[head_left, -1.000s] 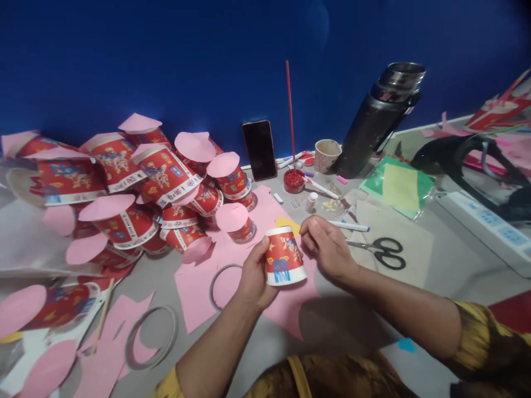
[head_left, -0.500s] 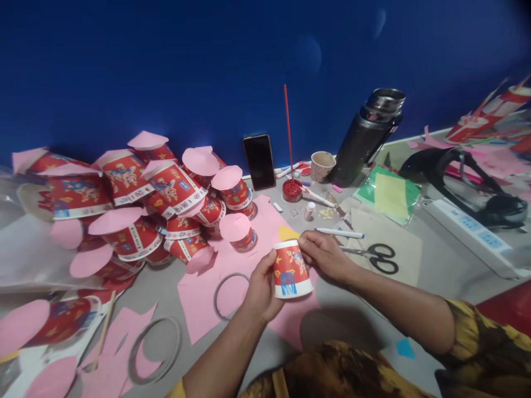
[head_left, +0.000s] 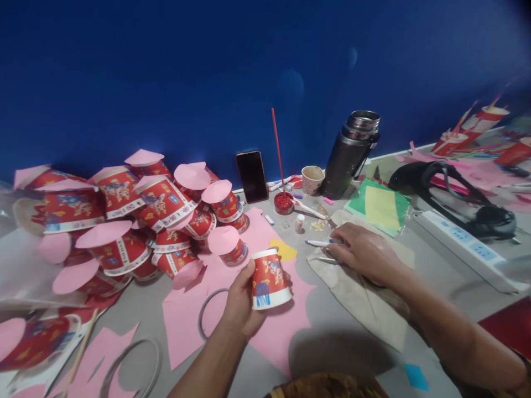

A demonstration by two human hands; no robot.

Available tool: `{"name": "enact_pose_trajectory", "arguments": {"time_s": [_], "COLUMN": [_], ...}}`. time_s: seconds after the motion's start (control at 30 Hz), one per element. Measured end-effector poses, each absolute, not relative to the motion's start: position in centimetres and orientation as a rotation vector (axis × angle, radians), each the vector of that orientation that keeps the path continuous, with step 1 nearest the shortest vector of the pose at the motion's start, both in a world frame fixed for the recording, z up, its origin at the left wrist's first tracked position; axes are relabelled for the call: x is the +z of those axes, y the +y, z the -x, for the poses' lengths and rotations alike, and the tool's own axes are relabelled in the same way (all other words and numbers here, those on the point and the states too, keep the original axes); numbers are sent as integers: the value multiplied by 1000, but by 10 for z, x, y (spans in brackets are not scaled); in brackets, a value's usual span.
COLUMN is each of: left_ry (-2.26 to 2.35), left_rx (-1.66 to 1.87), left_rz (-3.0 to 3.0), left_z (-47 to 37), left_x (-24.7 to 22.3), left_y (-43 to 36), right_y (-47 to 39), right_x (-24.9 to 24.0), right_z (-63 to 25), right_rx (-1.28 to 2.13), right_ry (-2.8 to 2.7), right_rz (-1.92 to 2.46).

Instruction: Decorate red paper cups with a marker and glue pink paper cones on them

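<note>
Cup (head_left: pixel 270 282) is sitting in the left hand's (head_left: pixel 243 304) grasp over pink paper (head_left: pixel 286 331), narrow base pointing far, wide rim facing near, long axis leaning slightly left. Unlike earlier, the right hand (head_left: pixel 360 251) is covering the pen (head_left: pixel 317 242) and scissors (head_left: pixel 327 260), right of the cup; its grip is staying unclear.

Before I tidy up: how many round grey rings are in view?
2: one ring on pink paper, partly behind the left forearm; another ring at lower left, cut off below. More may be hidden.
</note>
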State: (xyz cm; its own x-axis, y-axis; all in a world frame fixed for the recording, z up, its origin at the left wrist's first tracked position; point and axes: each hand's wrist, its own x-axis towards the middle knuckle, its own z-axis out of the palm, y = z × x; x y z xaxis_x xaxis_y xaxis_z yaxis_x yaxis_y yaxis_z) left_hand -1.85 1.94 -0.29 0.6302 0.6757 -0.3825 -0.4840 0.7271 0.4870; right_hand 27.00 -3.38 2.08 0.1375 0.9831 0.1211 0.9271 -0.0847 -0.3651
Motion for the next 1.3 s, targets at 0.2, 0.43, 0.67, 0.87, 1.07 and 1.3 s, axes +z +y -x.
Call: {"name": "enact_pose_trajectory", "arguments": {"time_s": [0.2,0.43,0.67,0.87,1.07,1.3], "left_ry": [669,716,617,567,555,539], "left_rx": [687,741,746,716,744,752], "left_rz": [-356,-419,-402,-386,-425,-471], "left_z": [21,31,29,30,32,30], "left_x": [3,13,-1,-6,-8,-6], "left_y": [20,26,24,25,25,26], "right_y": [-34,-37,-25,-38,-59,-46], "right_x": [14,52,47,49,32,45], "right_z": [-284,-234,-191,-183,-174,-174], "right_rx": [199,803,1175,1156,761,465], "right_ry": [-1987,-1481,-911,-867,-1183,-1521], "right_rz": [2000,1476,1200,1060,1208,1092]}}
